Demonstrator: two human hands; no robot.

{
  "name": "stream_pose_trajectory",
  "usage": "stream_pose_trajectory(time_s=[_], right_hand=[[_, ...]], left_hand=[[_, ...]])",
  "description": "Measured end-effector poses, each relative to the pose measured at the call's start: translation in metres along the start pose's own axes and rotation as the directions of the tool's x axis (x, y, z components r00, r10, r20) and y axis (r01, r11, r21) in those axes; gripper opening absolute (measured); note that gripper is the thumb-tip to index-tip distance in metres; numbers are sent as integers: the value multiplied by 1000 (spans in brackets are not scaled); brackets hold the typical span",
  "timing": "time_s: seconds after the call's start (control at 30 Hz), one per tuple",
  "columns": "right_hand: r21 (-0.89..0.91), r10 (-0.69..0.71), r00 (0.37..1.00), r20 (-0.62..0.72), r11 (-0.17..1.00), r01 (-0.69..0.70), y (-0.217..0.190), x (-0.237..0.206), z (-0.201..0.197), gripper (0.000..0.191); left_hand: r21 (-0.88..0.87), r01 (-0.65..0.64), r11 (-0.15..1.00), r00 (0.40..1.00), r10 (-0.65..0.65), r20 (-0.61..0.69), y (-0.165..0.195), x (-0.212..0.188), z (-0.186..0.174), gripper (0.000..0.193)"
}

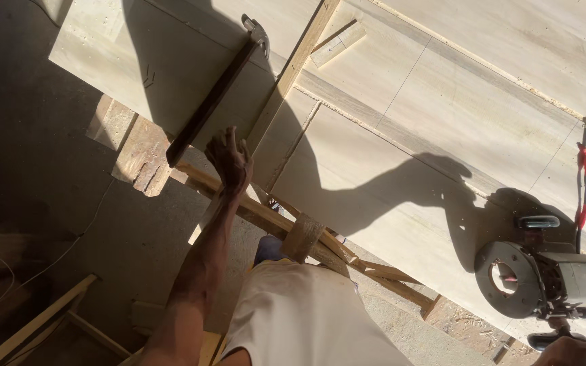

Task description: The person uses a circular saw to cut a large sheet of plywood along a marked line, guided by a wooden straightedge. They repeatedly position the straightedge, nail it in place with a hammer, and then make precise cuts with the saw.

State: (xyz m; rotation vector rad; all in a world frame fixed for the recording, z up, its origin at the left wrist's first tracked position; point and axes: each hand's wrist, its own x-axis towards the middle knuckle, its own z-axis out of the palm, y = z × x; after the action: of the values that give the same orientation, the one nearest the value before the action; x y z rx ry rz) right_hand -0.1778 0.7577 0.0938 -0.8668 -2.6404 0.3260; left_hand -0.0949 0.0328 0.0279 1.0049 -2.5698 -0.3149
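My left hand (229,160) reaches out to the near edge of a pale plywood panel (401,122), fingers spread and resting by the lower end of a light wooden strip (291,68) that lies across the panel. A dark bar clamp (208,102) runs just left of the hand, its metal head (257,30) at the far end. At the bottom right, only part of my right hand (578,351) shows, beside the black knob handle (545,341) of a router (544,278) lying on its side on the panel. Its grip is hidden.
Two cables bound with red tape (584,157) run from the router to the upper right. A small wood block (337,44) lies on the panel. Rough timber supports (306,237) stick out under the panel's edge. Concrete floor and a wooden frame (35,320) lie at the left.
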Motion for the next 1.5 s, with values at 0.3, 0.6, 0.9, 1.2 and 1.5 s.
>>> stream_pose_trajectory(time_s=[0.3,0.6,0.9,1.2,1.5], right_hand=[[583,-733,635,244,635,508,-342,-277,43,23],[572,-992,25,122,91,815,-564,-434,50,58],[703,-939,329,-103,166,692,-561,-360,29,18],[936,-694,714,99,307,169,-452,-446,-24,19],[680,-707,706,-24,506,530,-430,-550,-75,12]], left_hand=[[-65,58,996,925,-29,380,-186,37,-39,61],[-564,420,711,739,93,667,-80,44,-174,50],[-589,451,671,755,64,652,-128,-16,-66,55],[-521,701,487,507,174,844,-144,-63,4,34],[-485,760,433,443,200,874,-139,-53,-3,38]])
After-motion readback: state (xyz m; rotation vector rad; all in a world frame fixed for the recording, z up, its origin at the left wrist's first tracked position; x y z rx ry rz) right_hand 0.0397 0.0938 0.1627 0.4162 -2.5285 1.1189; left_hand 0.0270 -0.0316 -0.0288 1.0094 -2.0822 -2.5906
